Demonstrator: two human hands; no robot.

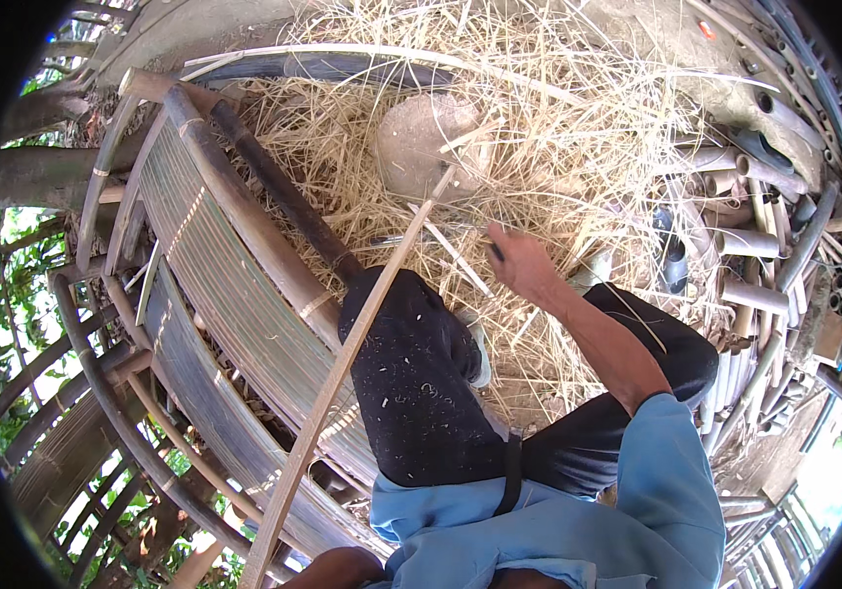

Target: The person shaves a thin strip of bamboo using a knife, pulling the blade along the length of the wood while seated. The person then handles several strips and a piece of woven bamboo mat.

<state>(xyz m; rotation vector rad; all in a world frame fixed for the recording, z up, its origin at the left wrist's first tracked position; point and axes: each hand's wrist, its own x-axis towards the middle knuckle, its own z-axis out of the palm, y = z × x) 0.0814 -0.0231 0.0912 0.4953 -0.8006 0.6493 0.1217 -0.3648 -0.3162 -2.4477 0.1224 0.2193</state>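
Note:
My right hand (pixel 524 263) is closed round the dark handle of a knife, whose thin blade seems to reach left, blurred against the straw. Just left of that hand, a long split bamboo strip (pixel 372 304) slants from a round stone block (pixel 426 137) across my left thigh to the lower edge. Its far end lies at the block. A bit of my left arm (pixel 341 567) shows at the lower edge beside the strip; the left hand itself is out of the picture. A short pale sliver (pixel 455 253) lies under the strip, by the right hand.
Pale bamboo shavings (pixel 578 137) cover the ground around the block. On the left stands a slatted bamboo bench (pixel 235 245) with a thick pole along its edge. Cut bamboo tubes (pixel 750 242) are piled on the right. A dark bamboo length (pixel 333 67) lies at the far side.

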